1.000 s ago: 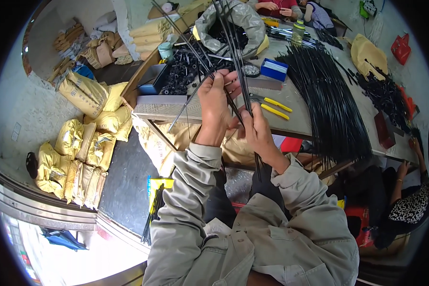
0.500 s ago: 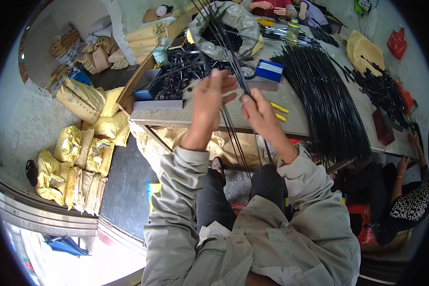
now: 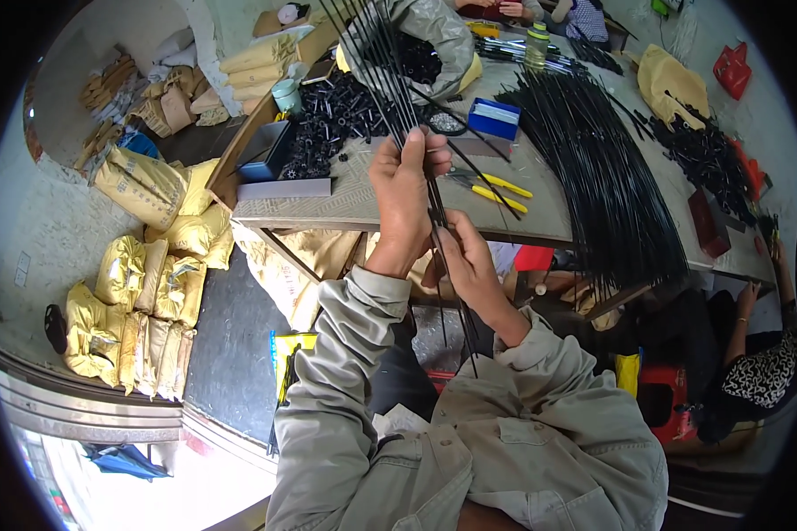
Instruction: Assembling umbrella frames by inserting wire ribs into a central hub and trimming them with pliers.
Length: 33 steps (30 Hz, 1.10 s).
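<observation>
My left hand (image 3: 400, 193) is closed round a loose bundle of thin black rods (image 3: 405, 99), its thumb pointing up along them. Above that hand the rods fan out toward the grey bag. Lower down and to the right, my right hand (image 3: 471, 265) grips the same rods, with their lower ends hanging over my lap. Some of its fingers are hidden behind the rods and palm. One or two dark rods slant away to the right, over the yellow-handled pliers (image 3: 501, 189) on the table.
Small black tubular parts (image 3: 323, 124) are heaped at the left, beside a grey plastic bag (image 3: 456, 40) and a blue box (image 3: 494, 119). A thick spread of black rods (image 3: 598, 177) overhangs the table edge (image 3: 540, 226). Yellow sacks (image 3: 146, 305) are stacked at left. Co-workers sit far and right.
My left hand, spread beside the rods before, has closed round them. My right hand has slid down and left along the bundle. The upper ends now fan wider, and the pliers show fully.
</observation>
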Each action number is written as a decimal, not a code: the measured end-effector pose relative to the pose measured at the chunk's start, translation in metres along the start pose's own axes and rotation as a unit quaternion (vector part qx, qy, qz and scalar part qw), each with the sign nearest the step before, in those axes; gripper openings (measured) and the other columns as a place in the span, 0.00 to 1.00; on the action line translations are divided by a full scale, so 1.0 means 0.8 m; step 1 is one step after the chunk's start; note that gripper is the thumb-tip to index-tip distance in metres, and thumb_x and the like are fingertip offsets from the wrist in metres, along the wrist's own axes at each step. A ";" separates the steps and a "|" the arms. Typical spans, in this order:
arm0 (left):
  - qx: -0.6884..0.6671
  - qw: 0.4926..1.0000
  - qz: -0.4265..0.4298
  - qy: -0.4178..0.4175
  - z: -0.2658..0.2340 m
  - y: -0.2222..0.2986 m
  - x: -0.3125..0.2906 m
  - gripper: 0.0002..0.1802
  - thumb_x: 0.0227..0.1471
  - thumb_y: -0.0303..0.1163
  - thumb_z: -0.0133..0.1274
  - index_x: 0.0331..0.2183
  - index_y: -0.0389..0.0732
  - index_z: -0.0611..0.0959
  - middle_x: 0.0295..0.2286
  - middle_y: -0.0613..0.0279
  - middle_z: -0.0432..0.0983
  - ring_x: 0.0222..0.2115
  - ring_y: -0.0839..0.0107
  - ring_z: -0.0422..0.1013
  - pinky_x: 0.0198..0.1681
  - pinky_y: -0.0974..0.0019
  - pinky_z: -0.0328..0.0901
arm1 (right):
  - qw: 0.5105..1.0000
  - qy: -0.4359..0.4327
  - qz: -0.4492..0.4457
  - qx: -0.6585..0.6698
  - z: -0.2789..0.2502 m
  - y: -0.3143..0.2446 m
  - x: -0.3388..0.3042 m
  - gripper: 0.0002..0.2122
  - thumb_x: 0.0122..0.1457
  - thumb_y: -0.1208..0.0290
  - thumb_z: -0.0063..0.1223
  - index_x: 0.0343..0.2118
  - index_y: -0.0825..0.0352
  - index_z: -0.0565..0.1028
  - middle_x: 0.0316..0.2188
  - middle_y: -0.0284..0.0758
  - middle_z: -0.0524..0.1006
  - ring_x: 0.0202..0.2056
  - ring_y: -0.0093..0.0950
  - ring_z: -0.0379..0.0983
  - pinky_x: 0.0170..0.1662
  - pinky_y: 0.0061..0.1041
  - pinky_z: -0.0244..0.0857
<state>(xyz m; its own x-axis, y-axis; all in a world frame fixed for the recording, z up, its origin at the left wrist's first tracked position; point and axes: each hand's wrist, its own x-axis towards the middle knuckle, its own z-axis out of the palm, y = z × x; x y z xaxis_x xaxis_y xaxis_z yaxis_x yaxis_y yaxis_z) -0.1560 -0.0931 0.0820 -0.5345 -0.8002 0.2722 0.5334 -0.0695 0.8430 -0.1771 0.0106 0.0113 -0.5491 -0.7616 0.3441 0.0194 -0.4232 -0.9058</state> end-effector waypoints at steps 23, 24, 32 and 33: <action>0.038 0.999 -0.033 -0.019 -0.029 0.007 0.018 0.13 0.56 0.35 0.42 0.35 0.33 0.70 0.24 0.58 0.73 0.22 0.73 0.71 0.24 0.74 0.67 | 0.965 0.098 -0.167 -0.175 -0.038 -0.156 0.041 0.12 0.62 0.63 0.32 0.32 0.69 0.61 0.27 0.43 0.77 0.16 0.21 0.70 0.21 0.14 0.61; 0.002 0.999 -0.025 -0.020 -0.023 0.011 0.014 0.14 0.56 0.35 0.42 0.37 0.32 0.70 0.27 0.55 0.73 0.24 0.72 0.72 0.26 0.73 0.67 | 0.968 0.091 -0.148 -0.183 -0.040 -0.157 0.045 0.12 0.62 0.64 0.32 0.33 0.69 0.61 0.27 0.43 0.77 0.16 0.20 0.69 0.21 0.14 0.60; -0.105 0.992 -0.045 -0.055 -0.005 0.022 -0.011 0.17 0.57 0.32 0.39 0.43 0.30 0.68 0.37 0.46 0.72 0.35 0.64 0.73 0.38 0.67 0.68 | 0.972 0.120 -0.121 -0.164 -0.069 -0.145 0.049 0.11 0.61 0.65 0.33 0.34 0.69 0.63 0.26 0.40 0.77 0.14 0.17 0.67 0.19 0.12 0.59; -0.088 0.994 -0.043 -0.057 -0.007 0.025 -0.008 0.17 0.57 0.32 0.38 0.43 0.29 0.68 0.37 0.46 0.72 0.36 0.64 0.72 0.39 0.67 0.68 | 0.970 0.137 -0.111 -0.165 -0.074 -0.156 0.049 0.11 0.61 0.66 0.33 0.33 0.69 0.64 0.26 0.39 0.77 0.15 0.17 0.67 0.20 0.12 0.59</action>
<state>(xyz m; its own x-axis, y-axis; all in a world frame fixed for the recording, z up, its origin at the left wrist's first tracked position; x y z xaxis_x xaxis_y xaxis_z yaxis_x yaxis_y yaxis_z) -0.1382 -0.0928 0.0941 -0.6486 -0.7147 0.2618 0.5834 -0.2460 0.7740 -0.2506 0.0625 0.1236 -0.7116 -0.4916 0.5020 -0.3680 -0.3479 -0.8623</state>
